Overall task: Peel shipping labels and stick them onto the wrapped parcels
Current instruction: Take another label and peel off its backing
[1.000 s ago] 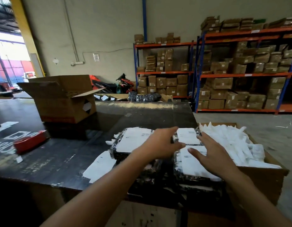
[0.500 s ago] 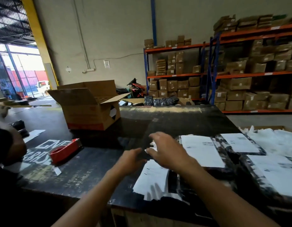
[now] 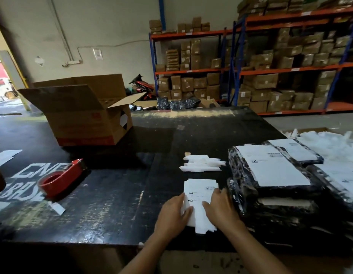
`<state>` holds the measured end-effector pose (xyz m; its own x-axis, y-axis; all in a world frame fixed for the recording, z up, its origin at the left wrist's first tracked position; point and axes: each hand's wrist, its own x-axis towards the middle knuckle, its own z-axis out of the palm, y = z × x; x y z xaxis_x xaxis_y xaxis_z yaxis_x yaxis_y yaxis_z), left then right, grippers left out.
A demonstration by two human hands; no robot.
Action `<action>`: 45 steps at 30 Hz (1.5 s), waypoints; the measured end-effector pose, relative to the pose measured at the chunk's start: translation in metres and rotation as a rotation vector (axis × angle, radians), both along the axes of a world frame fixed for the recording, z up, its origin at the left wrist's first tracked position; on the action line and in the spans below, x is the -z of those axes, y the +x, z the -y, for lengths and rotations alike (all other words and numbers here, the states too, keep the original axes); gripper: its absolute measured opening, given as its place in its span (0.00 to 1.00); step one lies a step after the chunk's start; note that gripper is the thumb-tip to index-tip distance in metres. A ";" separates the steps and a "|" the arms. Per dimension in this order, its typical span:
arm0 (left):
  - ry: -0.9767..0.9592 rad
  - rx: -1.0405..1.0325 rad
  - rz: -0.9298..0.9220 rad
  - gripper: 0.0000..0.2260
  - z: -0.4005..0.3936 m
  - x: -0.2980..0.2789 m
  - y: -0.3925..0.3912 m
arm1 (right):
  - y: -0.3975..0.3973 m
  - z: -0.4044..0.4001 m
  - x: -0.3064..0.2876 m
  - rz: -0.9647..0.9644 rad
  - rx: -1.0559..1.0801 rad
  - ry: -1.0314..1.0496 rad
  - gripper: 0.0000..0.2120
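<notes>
A stack of white shipping labels (image 3: 199,191) lies on the black table (image 3: 116,204) close to the front edge. My left hand (image 3: 174,213) holds the stack's left edge, with the thumb on top. On the stack's right edge my right hand (image 3: 221,208) has its thumb on the paper and its fingers curled over the side. Just right of my hands, black wrapped parcels (image 3: 270,171) are piled up, each with a white label on top. More labelled parcels (image 3: 295,150) lie behind and to the right.
Peeled white backing strips (image 3: 202,165) lie beyond the labels. A red tape dispenser (image 3: 62,178) sits at the left, an open cardboard box (image 3: 86,113) at the back left. A heap of white backing paper (image 3: 330,144) fills a carton at the right. Shelves of boxes (image 3: 270,76) stand behind.
My view has swung left and down, away from the parcels. Both hands have left the parcels and come down onto the label stack near the table's front edge.
</notes>
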<state>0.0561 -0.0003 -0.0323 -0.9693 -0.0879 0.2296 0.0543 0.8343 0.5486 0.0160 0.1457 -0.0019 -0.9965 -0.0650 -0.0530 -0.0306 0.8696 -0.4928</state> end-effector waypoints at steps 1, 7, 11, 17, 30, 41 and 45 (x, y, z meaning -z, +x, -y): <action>-0.015 0.003 -0.021 0.15 0.000 0.002 -0.001 | 0.000 0.001 0.002 -0.002 0.022 -0.021 0.26; -0.127 0.060 -0.076 0.16 0.002 0.004 -0.003 | -0.010 0.003 0.003 -0.062 0.102 -0.176 0.12; -0.126 0.039 -0.073 0.17 0.004 0.007 -0.003 | -0.012 -0.001 -0.001 -0.171 0.073 -0.214 0.05; -0.115 0.044 -0.094 0.13 0.006 0.013 -0.007 | -0.004 0.000 -0.008 -0.320 0.069 -0.083 0.08; 1.021 0.130 -0.112 0.14 0.025 -0.116 -0.013 | 0.031 -0.016 -0.096 -0.292 -0.214 -0.499 0.07; 0.828 0.436 0.008 0.17 0.016 -0.180 -0.008 | 0.030 -0.071 -0.182 -0.341 -0.274 -0.628 0.06; 0.769 0.461 0.022 0.19 0.012 -0.187 -0.009 | 0.028 -0.081 -0.190 -0.236 -0.340 -0.583 0.09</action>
<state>0.0471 -0.0125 0.1551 -0.9500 0.1891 0.2486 0.2757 0.1338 0.9519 0.0441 0.2267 0.1880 -0.8965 -0.3267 0.2994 -0.4163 0.3900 -0.8213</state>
